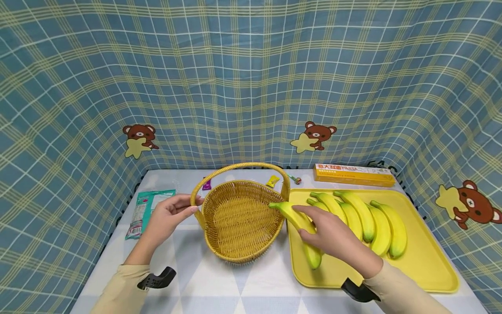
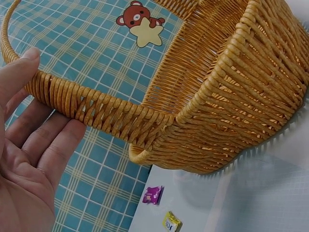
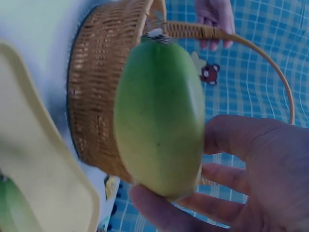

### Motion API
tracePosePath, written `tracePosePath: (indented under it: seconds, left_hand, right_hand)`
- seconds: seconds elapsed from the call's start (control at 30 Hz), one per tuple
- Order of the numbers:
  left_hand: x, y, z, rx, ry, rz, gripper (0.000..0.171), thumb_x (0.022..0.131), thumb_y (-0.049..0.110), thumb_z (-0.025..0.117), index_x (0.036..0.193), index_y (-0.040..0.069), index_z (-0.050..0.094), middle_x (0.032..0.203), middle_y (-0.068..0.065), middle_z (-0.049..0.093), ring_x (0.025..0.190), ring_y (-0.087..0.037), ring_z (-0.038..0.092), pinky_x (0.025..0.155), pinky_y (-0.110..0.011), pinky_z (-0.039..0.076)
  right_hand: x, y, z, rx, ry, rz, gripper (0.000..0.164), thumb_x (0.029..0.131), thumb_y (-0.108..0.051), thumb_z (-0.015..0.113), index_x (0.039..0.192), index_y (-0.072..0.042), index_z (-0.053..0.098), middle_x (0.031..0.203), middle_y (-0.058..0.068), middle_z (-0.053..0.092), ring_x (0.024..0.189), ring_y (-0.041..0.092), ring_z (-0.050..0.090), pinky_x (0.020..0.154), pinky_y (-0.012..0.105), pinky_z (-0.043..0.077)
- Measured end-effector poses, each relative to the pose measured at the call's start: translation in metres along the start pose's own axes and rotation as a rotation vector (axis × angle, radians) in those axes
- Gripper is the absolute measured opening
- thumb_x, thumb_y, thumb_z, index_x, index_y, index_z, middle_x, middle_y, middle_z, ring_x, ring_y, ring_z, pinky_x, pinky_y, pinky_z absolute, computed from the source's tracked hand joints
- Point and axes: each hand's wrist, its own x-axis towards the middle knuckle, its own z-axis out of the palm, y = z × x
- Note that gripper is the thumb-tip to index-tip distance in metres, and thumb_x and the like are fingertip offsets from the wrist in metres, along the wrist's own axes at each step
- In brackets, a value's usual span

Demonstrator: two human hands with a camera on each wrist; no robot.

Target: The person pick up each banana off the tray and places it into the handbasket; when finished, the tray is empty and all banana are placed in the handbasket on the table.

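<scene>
A woven basket (image 1: 242, 224) with a tall arched handle (image 1: 240, 165) sits mid-table, its inside bare. My left hand (image 1: 162, 221) holds the handle near its left base; the left wrist view shows the thumb (image 2: 19, 70) on one side and the fingers (image 2: 53, 140) on the other. In my right hand (image 1: 329, 233) is a yellow banana (image 1: 292, 214) with a greenish tip, gripped between thumb and fingers. Its stem end overlaps the basket's right rim in the head view. The right wrist view shows the banana's green end (image 3: 159, 116) up close.
A yellow tray (image 1: 427, 270) at the right bears several more bananas (image 1: 394, 229). Behind it lies a pasta box (image 1: 354, 175). A teal packet (image 1: 147, 213) is at the left. Purple (image 1: 206, 185) and yellow (image 1: 272, 181) sweets and a lollipop (image 1: 297, 180) lie behind the basket. Checked cloth (image 1: 251, 87) encloses the table.
</scene>
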Motion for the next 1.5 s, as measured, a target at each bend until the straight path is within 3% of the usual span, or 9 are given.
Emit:
tracePosePath:
  seconds: [0.07,0.23,0.43,0.73,0.93,1.17,1.3,1.5]
  left_hand:
    - [0.0,0.0,0.0,0.003,-0.001,-0.002,0.027,0.098,0.016,0.07,0.123,0.004,0.069,0.121,-0.015,0.071,0.108,-0.022,0.07,0.089,-0.024,0.058]
    - [0.0,0.0,0.0,0.003,0.0,-0.003,0.027,0.098,0.016,0.07,0.122,0.003,0.069,0.121,-0.016,0.071,0.107,-0.015,0.07,0.089,-0.024,0.059]
    - [0.001,0.001,0.001,-0.004,0.004,-0.002,0.027,0.098,0.016,0.07,0.122,0.003,0.069,0.121,-0.016,0.071,0.109,-0.023,0.07,0.089,-0.024,0.058]
    - [0.002,-0.002,0.001,-0.002,0.0,0.006,0.026,0.099,0.014,0.069,0.122,0.003,0.069,0.121,-0.015,0.071,0.111,-0.03,0.069,0.09,-0.025,0.058]
    - [0.002,-0.002,0.0,-0.002,0.0,0.011,0.026,0.098,0.014,0.069,0.122,0.003,0.069,0.121,-0.015,0.071,0.11,-0.028,0.069,0.09,-0.025,0.058]
    - [0.0,-0.004,-0.001,-0.011,0.005,0.017,0.025,0.098,0.012,0.069,0.122,0.002,0.068,0.121,-0.017,0.071,0.11,-0.029,0.069,0.09,-0.025,0.058]
    - [0.0,-0.004,0.0,-0.011,0.006,0.021,0.025,0.099,0.012,0.069,0.122,0.002,0.068,0.12,-0.016,0.071,0.108,-0.022,0.07,0.089,-0.025,0.059]
    - [0.001,-0.002,0.001,-0.003,0.013,0.016,0.025,0.098,0.014,0.069,0.121,0.003,0.069,0.12,-0.014,0.072,0.105,-0.016,0.071,0.089,-0.025,0.059]
  right_hand:
    - [0.006,-0.004,0.004,0.01,0.004,-0.019,0.057,0.093,-0.026,0.072,0.147,-0.022,0.054,0.142,0.006,0.06,0.111,0.02,0.063,0.082,0.04,0.053]
    - [0.025,-0.014,0.014,0.031,0.004,-0.064,0.059,0.093,-0.028,0.071,0.149,-0.02,0.053,0.143,0.006,0.059,0.121,0.022,0.061,0.091,0.042,0.052]
    - [0.055,-0.024,0.026,0.03,-0.006,-0.107,0.058,0.093,-0.026,0.07,0.148,-0.018,0.054,0.14,0.006,0.061,0.09,0.014,0.061,0.075,0.035,0.051]
    - [0.098,-0.038,0.053,0.038,-0.041,-0.108,0.057,0.095,-0.024,0.069,0.148,-0.016,0.053,0.136,0.006,0.064,0.069,0.012,0.055,0.063,0.03,0.048]
    - [0.117,-0.05,0.07,0.058,-0.092,-0.085,0.056,0.095,-0.024,0.07,0.147,-0.015,0.053,0.126,0.007,0.067,0.077,0.014,0.058,0.065,0.031,0.049]
    - [0.131,-0.07,0.095,0.003,-0.171,-0.068,0.058,0.095,-0.025,0.071,0.149,-0.013,0.052,0.135,0.009,0.064,0.108,0.021,0.063,0.087,0.037,0.053]
    - [0.134,-0.08,0.108,-0.029,-0.191,-0.069,0.058,0.096,-0.027,0.072,0.148,-0.013,0.052,0.137,0.009,0.063,0.115,0.023,0.062,0.095,0.038,0.054]
    - [0.133,-0.091,0.117,-0.023,-0.212,-0.062,0.06,0.096,-0.028,0.072,0.149,-0.01,0.051,0.125,0.012,0.066,0.097,0.019,0.063,0.08,0.03,0.056]
